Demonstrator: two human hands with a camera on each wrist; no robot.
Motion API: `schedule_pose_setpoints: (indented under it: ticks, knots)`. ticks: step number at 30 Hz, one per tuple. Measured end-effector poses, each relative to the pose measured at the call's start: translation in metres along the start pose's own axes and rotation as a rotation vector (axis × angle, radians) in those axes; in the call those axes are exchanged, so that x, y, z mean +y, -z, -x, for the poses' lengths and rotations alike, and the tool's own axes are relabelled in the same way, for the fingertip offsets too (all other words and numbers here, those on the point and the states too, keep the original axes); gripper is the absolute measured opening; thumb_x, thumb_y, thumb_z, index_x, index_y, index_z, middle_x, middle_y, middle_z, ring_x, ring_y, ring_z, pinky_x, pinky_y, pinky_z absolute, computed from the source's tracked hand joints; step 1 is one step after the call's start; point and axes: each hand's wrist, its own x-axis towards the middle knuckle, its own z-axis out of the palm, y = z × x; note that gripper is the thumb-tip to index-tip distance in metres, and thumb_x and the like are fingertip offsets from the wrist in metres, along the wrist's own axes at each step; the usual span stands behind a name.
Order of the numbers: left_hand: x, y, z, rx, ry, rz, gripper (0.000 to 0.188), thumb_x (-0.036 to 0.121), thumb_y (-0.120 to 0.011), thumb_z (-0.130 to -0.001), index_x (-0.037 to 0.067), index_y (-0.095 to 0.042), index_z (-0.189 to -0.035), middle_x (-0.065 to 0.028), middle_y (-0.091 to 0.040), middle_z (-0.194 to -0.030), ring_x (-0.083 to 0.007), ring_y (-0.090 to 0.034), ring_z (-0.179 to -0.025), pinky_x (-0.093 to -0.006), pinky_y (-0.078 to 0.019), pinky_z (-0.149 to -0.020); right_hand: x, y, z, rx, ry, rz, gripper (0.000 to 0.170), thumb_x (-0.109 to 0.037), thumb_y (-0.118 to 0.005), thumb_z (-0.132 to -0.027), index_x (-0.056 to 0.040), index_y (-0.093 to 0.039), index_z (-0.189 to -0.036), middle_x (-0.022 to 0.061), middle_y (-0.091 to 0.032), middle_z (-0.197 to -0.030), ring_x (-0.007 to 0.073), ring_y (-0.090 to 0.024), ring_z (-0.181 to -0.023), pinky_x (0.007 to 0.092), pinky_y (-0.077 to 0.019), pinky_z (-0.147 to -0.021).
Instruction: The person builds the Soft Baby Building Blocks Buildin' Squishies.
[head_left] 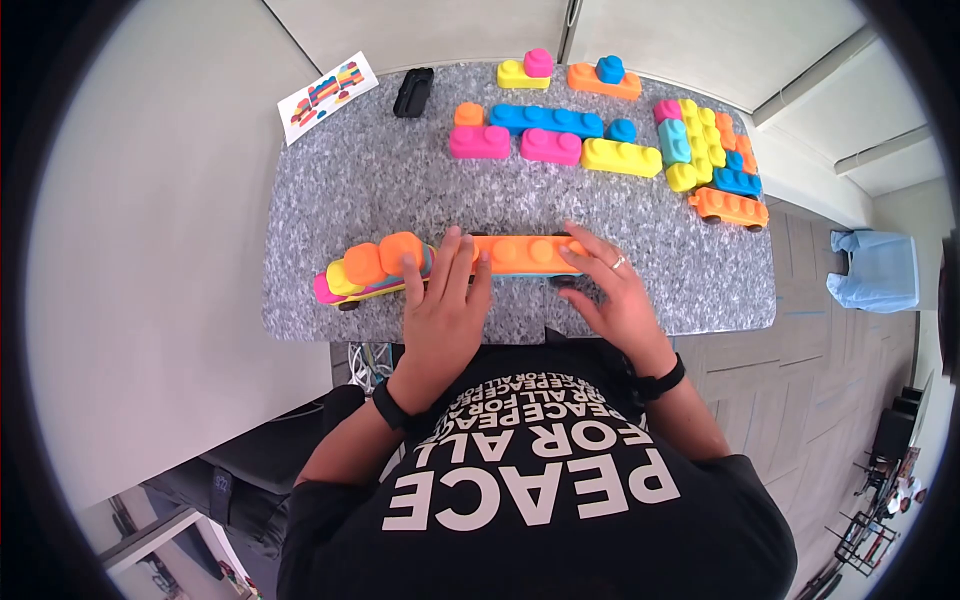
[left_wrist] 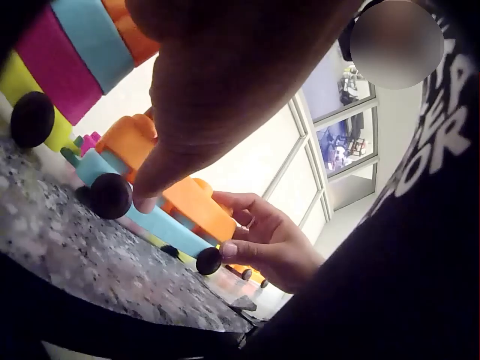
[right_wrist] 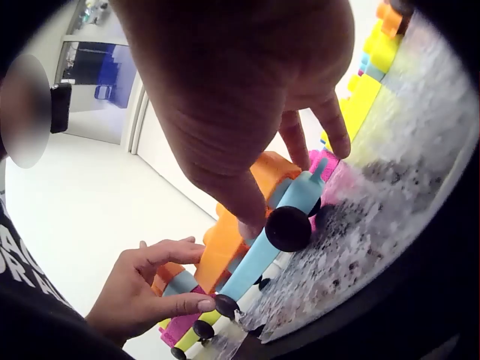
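A toy block wagon point(head_left: 518, 252) with orange blocks on a light-blue wheeled base point(left_wrist: 161, 225) sits along the table's front. My left hand point(head_left: 445, 310) holds its left end, thumb low beside a black wheel point(left_wrist: 110, 196) and fingers across the top. At the right end my right hand point(head_left: 625, 305) grips it, thumb on the near side and fingers point(right_wrist: 330, 127) on the far side. Just left stands a second wagon point(head_left: 365, 268) with a yellow base and pink, light-blue and orange blocks; its right end is partly hidden by my left hand.
Behind lie rows of blocks: a long blue block point(head_left: 545, 120), pink blocks point(head_left: 480, 142) and a yellow block point(head_left: 620, 157). A yellow cluster point(head_left: 702, 135) and an orange wheeled wagon point(head_left: 730, 207) stand at the right edge. A picture card point(head_left: 325, 98) and a black object point(head_left: 413, 92) lie back left.
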Motion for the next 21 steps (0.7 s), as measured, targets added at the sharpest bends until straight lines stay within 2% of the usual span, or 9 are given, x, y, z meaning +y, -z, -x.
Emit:
schedule_pose_setpoints:
  ticks: [2, 8, 14, 21]
  knots:
    - [0.001, 0.001, 0.000, 0.016, -0.004, 0.001, 0.074, 0.030, -0.096, -0.084, 0.005, -0.072, -0.150, -0.0168, -0.062, -0.163, -0.0347, -0.048, -0.166, -0.0788, -0.0118, -0.136, -0.003, -0.001, 0.001, 0.011, -0.021, -0.007, 0.062, -0.007, -0.091, -0.090, -0.0093, -0.072, -0.149, 0.0154, -0.063, -0.168, 0.0427, -0.066, -0.143, 0.0501, -0.0557, -0.119]
    - [0.002, 0.010, -0.005, -0.009, 0.008, 0.295, 0.082, 0.024, -0.095, -0.086, -0.004, -0.062, -0.157, -0.0273, -0.050, -0.172, -0.0481, -0.046, -0.164, -0.0635, -0.0370, -0.135, -0.001, -0.007, 0.000, 0.051, -0.059, -0.073, 0.051, -0.002, -0.087, -0.094, -0.0074, -0.073, -0.144, 0.0175, -0.068, -0.160, 0.0423, -0.068, -0.141, 0.0489, -0.0561, -0.118]
    - [-0.003, -0.001, -0.006, 0.023, 0.054, 0.576, 0.089, 0.020, -0.093, -0.091, 0.001, -0.050, -0.166, -0.0300, -0.030, -0.184, -0.0556, -0.040, -0.165, -0.0613, -0.0413, -0.133, 0.000, -0.006, -0.009, 0.074, -0.094, -0.086, 0.047, 0.000, -0.084, -0.097, -0.0066, -0.072, -0.142, 0.0179, -0.073, -0.150, 0.0423, -0.071, -0.136, 0.0479, -0.0574, -0.114]
    - [-0.005, -0.022, -0.010, 0.028, 0.097, 0.820, 0.095, 0.019, -0.090, -0.095, 0.008, -0.040, -0.175, -0.0353, -0.006, -0.190, -0.0613, -0.023, -0.171, -0.0617, -0.0358, -0.136, 0.005, -0.003, -0.023, 0.091, -0.097, -0.043, 0.049, 0.003, -0.083, -0.094, -0.0056, -0.073, -0.141, 0.0179, -0.073, -0.146, 0.0433, -0.070, -0.135, 0.0485, -0.0581, -0.114]
